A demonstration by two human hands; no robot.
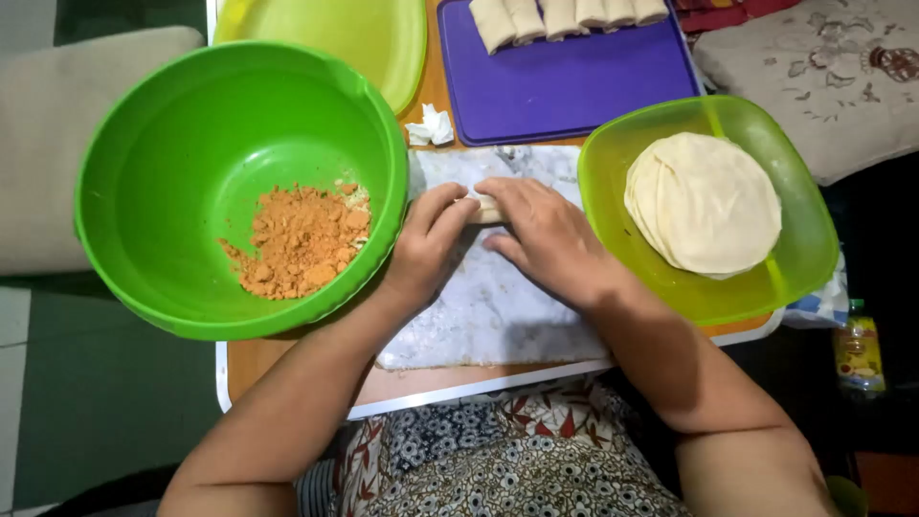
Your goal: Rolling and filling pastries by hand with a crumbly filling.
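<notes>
Left hand [426, 244] and right hand [548, 235] meet at centre of white work surface [498, 306], fingers curled narrow over pale dough roll [486, 208], pressing it between them. Green bowl [144, 172] with orange crumbly filling [302, 239] at 9 o'clock. Stacked round wrappers [704, 201] in yellow-green tray [795, 258] at 3 o'clock. Finished rolls [565, 17] on purple tray [574, 86] at 12 o'clock

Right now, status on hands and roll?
Both hands, left and right, pressing the dough roll on the floured board. Nothing in the way.
</notes>
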